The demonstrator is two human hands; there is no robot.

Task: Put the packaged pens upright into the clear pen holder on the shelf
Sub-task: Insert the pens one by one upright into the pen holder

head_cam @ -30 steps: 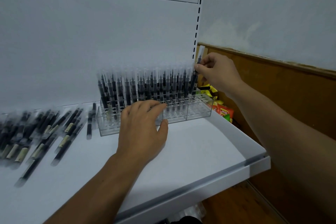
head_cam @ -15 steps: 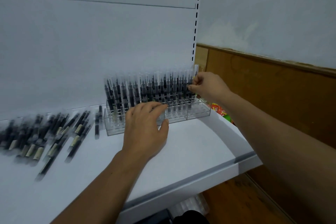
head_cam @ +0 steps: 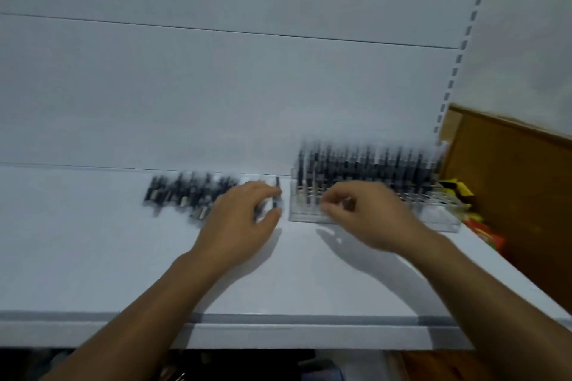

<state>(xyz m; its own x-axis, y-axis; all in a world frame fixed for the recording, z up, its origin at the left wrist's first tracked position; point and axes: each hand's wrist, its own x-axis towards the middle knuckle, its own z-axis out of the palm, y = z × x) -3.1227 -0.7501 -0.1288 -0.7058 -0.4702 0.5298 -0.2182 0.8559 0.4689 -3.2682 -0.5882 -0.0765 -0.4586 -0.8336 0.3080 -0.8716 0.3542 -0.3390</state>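
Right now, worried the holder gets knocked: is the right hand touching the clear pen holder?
Cannot tell. In the head view the right hand overlaps the clear pen holder, but blur hides any contact or gap.

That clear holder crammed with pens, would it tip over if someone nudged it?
Probably not easily: the clear pen holder is wide and low and sits flat on the shelf. Its many upright pens likely make it heavy for its size. They stand well above its rim, so a high push might rock it.
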